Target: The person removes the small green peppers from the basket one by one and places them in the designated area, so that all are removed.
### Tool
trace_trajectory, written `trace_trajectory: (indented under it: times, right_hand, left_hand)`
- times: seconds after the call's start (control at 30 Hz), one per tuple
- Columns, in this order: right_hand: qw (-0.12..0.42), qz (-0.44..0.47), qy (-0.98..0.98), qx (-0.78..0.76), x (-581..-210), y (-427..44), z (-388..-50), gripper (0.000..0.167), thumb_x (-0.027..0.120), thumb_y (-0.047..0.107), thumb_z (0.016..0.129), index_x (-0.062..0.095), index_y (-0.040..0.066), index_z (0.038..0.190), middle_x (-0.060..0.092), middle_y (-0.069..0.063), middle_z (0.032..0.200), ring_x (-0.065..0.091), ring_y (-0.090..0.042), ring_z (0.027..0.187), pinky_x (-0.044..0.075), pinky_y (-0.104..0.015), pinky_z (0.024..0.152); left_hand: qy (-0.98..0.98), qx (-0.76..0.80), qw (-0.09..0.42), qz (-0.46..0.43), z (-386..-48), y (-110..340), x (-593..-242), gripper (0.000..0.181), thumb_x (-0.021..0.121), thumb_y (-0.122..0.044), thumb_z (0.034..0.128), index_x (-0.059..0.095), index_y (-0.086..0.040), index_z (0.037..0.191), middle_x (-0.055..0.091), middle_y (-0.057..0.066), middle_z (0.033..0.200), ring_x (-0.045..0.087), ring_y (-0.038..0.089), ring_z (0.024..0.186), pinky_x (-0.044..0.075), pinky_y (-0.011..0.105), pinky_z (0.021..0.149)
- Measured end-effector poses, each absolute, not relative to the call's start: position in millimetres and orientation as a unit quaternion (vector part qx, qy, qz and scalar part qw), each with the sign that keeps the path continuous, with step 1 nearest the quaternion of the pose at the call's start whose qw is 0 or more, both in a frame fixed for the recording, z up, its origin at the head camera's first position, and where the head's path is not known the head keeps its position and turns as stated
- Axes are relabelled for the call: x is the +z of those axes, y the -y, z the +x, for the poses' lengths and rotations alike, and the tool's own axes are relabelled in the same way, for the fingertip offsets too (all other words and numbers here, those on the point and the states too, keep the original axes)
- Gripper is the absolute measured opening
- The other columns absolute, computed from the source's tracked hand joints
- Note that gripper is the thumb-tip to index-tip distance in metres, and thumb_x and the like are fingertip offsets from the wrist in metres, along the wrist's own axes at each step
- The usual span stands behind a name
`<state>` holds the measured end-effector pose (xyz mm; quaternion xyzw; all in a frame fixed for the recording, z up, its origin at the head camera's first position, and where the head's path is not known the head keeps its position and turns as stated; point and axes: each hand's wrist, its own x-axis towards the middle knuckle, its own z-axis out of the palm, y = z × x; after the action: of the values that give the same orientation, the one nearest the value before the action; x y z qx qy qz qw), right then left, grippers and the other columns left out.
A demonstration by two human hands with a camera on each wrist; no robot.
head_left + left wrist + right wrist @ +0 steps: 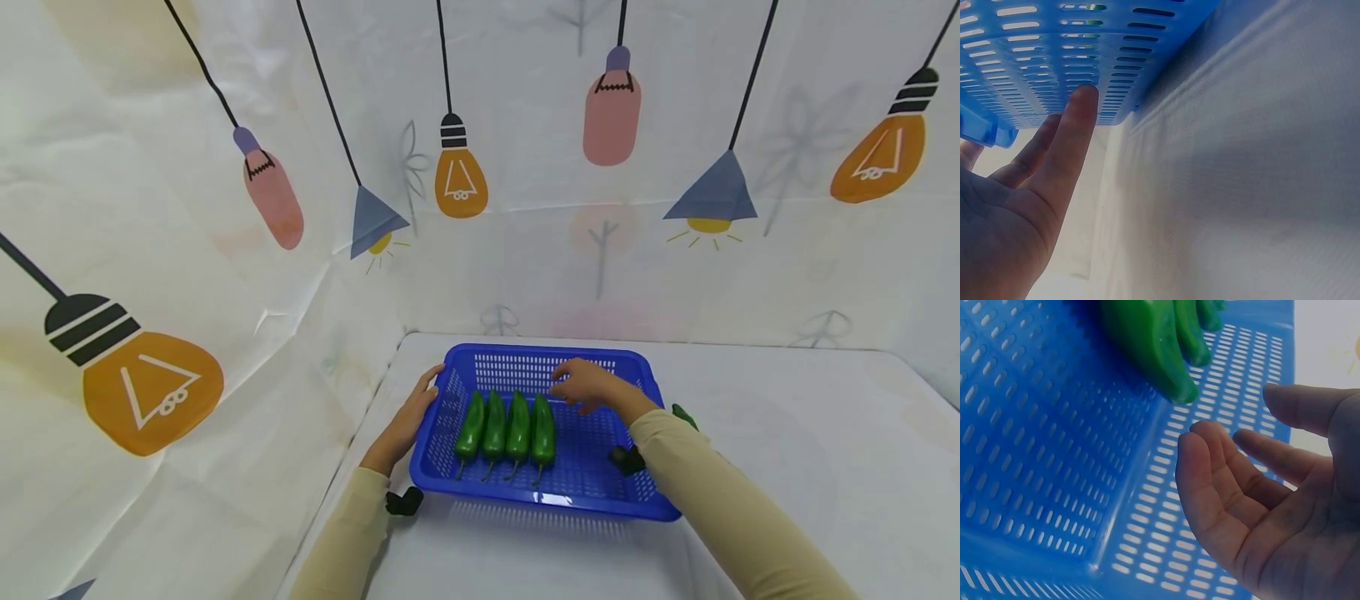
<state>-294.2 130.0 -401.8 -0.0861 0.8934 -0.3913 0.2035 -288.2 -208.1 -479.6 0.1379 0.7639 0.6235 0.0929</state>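
- Pale sheeting (pixel 517 275) printed with hanging lamps (orange bulbs, pink tubes, blue-grey shades) rose behind a white worktop (pixel 795 433) and along its left edge.
- The left hand (pixel 405 421) was at the left edge of the blue basket (pixel 585 450), its straight fingers against the slotted outer wall, the thumb up by the rim; it steadied the side rather than clenching it.
- The right hand (pixel 588 387) was over the basket, toward its far edge and right of centre. Its fingers were loosely bent, thumb apart, and it held nothing.
- Nearest to that hand were four green peppers (pixel 517 429), lying side by side in the left half of the basket, their stems toward its near edge and their tips toward the far one. The closest pepper tip was just beside the right fingertips but apart from them.
- The basket itself stood near the worktop's far left corner, its long sides running roughly along the far edge.
- Another green pepper (pixel 684 416) showed just beyond the basket's right edge, mostly hidden by the right sleeve (pixel 735 500).
- That sleeve and the left sleeve (pixel 348 537) were beige, with a black fitting (pixel 405 502) at the left wrist and a similar one at the right.
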Motion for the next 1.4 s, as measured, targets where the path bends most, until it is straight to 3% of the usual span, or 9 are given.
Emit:
trace_trajectory:
  times: [0.2, 0.6, 0.87, 1.13, 1.4]
  right_hand:
    - [0.198, -0.09, -0.899, -0.381, -407.3, -124.4, -296.7, 0.045, 0.063, 0.012, 0.098, 0.055, -0.008, 0.137, 0.064, -0.022, 0.109, 0.066, -0.031, 0.092, 0.059, -0.044, 0.073]
    - [0.204, -0.068, -0.9, -0.379, -420.1, -117.3, -298.5, 0.047, 0.065, 0.01, 0.095, 0.055, -0.008, 0.137, 0.062, -0.018, 0.105, 0.064, -0.03, 0.091, 0.059, -0.043, 0.071]
    - [0.204, -0.056, -0.9, -0.381, -424.3, -114.2, -295.8, 0.045, 0.067, 0.011, 0.094, 0.057, -0.01, 0.133, 0.062, -0.024, 0.118, 0.066, -0.035, 0.098, 0.059, -0.044, 0.072]
    - [0.216, -0.045, -0.899, -0.379, -429.8, -113.2, -298.5, 0.046, 0.066, 0.01, 0.096, 0.055, -0.011, 0.135, 0.062, -0.025, 0.122, 0.066, -0.033, 0.094, 0.059, -0.043, 0.071]
    - [0.225, -0.058, -0.896, -0.377, -430.9, -111.6, -298.2, 0.042, 0.065, 0.007, 0.096, 0.056, -0.012, 0.132, 0.065, -0.023, 0.116, 0.067, -0.034, 0.095, 0.059, -0.044, 0.071]
  left_hand:
    - [-0.765, 0.622, 0.092, 0.137, -288.1, 207.6, -477.6, 0.051, 0.029, -0.03, 0.1114, 0.022, -0.021, 0.161, 0.013, 0.015, 0.167, 0.023, 0.043, 0.147, 0.019, 0.063, 0.115]
    - [-0.764, 0.622, 0.085, 0.147, -285.7, 207.9, -478.6, 0.051, 0.028, -0.029, 0.1117, 0.022, -0.019, 0.161, 0.013, 0.016, 0.167, 0.02, 0.042, 0.149, 0.017, 0.063, 0.115]
    - [-0.766, 0.621, 0.083, 0.143, -285.7, 207.0, -477.4, 0.05, 0.029, -0.028, 0.1117, 0.023, -0.02, 0.161, 0.015, 0.015, 0.167, 0.022, 0.041, 0.148, 0.018, 0.062, 0.116]
    - [-0.75, 0.64, 0.086, 0.143, -286.2, 206.5, -478.3, 0.05, 0.03, -0.025, 0.1116, 0.024, -0.018, 0.161, 0.02, 0.014, 0.165, 0.032, 0.036, 0.139, 0.022, 0.053, 0.114]
    - [-0.749, 0.64, 0.092, 0.147, -287.3, 207.9, -479.8, 0.05, 0.029, -0.028, 0.112, 0.022, -0.019, 0.161, 0.018, 0.015, 0.166, 0.028, 0.037, 0.144, 0.021, 0.056, 0.115]
